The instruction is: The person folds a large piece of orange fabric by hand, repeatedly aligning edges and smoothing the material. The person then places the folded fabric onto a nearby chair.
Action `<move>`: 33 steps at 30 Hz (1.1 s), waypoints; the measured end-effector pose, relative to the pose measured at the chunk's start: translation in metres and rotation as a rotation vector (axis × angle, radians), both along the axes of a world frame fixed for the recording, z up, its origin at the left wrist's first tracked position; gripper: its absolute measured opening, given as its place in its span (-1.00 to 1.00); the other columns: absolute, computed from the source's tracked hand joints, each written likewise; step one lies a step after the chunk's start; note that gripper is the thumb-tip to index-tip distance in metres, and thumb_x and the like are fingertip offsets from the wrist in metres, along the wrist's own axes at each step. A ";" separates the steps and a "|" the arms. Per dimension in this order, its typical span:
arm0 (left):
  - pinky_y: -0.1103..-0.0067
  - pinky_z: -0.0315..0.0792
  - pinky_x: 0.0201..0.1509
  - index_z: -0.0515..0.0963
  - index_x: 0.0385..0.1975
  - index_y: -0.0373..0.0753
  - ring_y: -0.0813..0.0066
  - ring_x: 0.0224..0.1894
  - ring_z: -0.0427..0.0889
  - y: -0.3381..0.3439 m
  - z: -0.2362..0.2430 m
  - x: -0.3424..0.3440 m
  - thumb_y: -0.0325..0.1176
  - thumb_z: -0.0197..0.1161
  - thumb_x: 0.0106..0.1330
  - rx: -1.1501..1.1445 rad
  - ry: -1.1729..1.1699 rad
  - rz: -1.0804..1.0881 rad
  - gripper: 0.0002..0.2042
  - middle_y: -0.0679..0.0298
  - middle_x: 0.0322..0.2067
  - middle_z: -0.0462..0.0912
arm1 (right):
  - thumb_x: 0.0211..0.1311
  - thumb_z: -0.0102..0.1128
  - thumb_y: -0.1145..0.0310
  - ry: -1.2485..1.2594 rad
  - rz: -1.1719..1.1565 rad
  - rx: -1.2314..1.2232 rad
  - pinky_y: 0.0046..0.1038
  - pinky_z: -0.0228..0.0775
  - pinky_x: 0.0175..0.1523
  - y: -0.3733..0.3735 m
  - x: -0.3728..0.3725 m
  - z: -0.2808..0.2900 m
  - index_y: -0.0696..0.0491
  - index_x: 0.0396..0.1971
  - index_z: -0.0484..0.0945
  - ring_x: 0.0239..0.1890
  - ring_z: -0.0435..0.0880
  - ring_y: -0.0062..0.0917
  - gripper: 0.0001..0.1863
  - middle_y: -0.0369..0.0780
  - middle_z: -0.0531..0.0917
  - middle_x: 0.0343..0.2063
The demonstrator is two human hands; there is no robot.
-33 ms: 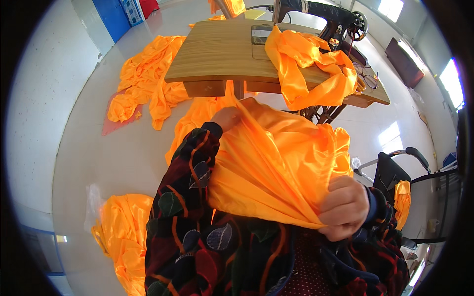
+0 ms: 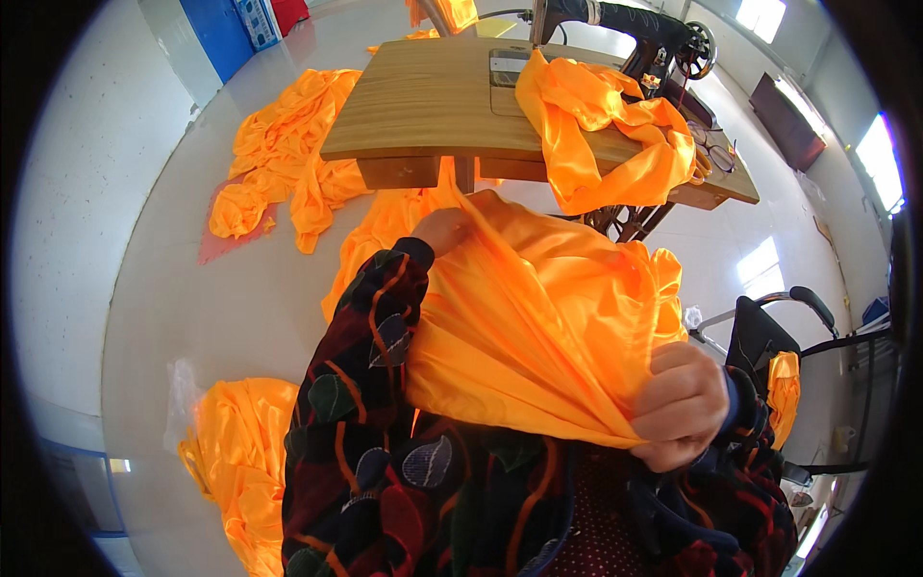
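Note:
A large piece of shiny orange fabric (image 2: pixel 529 317) lies across my lap, pulled into diagonal folds between my hands. My left hand (image 2: pixel 445 231) grips its far left part, close to the table's front edge, with the fingertips partly hidden by cloth. On the near right corner, my right hand (image 2: pixel 681 408) is closed in a fist, and creases run toward it. Another bunched orange cloth (image 2: pixel 615 125) drapes over the front edge of the wooden sewing table (image 2: pixel 413 101), beside the black sewing machine (image 2: pixel 663 29).
Orange fabric heaps lie on the floor at the far left (image 2: pixel 298 125) and near left (image 2: pixel 250 462). Eyeglasses (image 2: pixel 716 149) rest on the table's right end. A black chair (image 2: pixel 760 337) with orange cloth on it stands to the right.
My right hand has shifted slightly to the right, drawing the fabric's corner with it. The left hand stays in place.

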State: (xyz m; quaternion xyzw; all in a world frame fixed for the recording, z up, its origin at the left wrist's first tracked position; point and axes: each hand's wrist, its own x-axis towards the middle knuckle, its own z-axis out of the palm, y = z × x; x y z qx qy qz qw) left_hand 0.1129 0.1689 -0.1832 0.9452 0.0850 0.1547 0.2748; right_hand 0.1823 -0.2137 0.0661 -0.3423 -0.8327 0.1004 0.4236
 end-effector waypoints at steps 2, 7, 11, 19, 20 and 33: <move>0.34 0.42 -0.16 0.56 -0.28 -0.27 0.02 -0.24 0.54 0.001 -0.004 0.001 -0.43 0.15 0.19 0.067 -0.024 0.046 -0.85 0.05 -0.31 0.57 | -0.20 0.33 0.43 0.024 -0.020 0.039 -0.45 0.09 -0.68 -0.010 0.006 0.001 0.11 -0.59 0.57 -0.80 0.31 -0.49 -0.87 -0.26 0.50 -0.61; 0.50 0.47 -0.23 0.51 -0.22 -0.31 0.26 -0.26 0.59 0.010 0.003 -0.034 -0.54 0.03 0.24 -0.239 -0.306 0.273 -0.83 0.17 -0.32 0.58 | -0.27 0.15 0.53 0.298 -0.352 0.306 -0.52 0.19 -0.59 -0.032 0.017 -0.010 0.10 -0.69 0.51 -0.74 0.38 -0.52 -0.97 -0.28 0.51 -0.65; 0.63 0.51 -0.29 0.47 -0.07 -0.23 0.53 -0.42 0.63 0.018 0.032 -0.118 -0.46 -0.08 0.38 -0.630 -0.362 0.433 -0.78 0.27 -0.31 0.57 | -0.24 0.00 0.56 0.163 -0.711 0.207 -0.58 0.22 -0.50 -0.057 0.049 -0.004 0.14 -0.70 0.46 -0.65 0.42 -0.56 -0.95 -0.28 0.47 -0.72; 0.72 0.33 -0.36 0.40 -0.31 -0.27 0.69 -0.47 0.42 -0.063 0.153 -0.234 -0.47 -0.08 0.41 -0.261 -0.663 0.508 -0.90 0.38 -0.51 0.44 | 0.19 -0.02 0.37 0.461 -0.722 0.006 -0.58 0.10 -0.35 -0.047 0.097 -0.004 0.10 -0.58 0.41 -0.51 0.28 -0.68 -0.81 -0.33 0.36 -0.59; 0.71 0.34 -0.33 0.37 -0.27 -0.27 0.67 -0.47 0.42 -0.082 0.151 -0.239 -0.51 -0.08 0.39 -0.290 -0.650 0.522 -0.93 0.36 -0.50 0.44 | 0.21 -0.02 0.36 0.476 -0.719 -0.007 -0.58 0.09 -0.35 -0.045 0.100 -0.003 0.10 -0.58 0.41 -0.51 0.27 -0.68 -0.80 -0.34 0.35 -0.60; 0.47 0.37 -0.11 0.45 -0.36 -0.28 0.17 -0.19 0.46 -0.181 0.073 -0.238 -0.65 0.20 0.02 -0.228 -0.333 0.266 -0.81 0.13 -0.27 0.44 | 0.27 -0.08 0.41 0.466 -0.805 -0.048 -0.60 -0.04 -0.39 -0.045 0.110 -0.007 0.07 -0.59 0.36 -0.53 0.16 -0.72 -0.79 -0.39 0.25 -0.62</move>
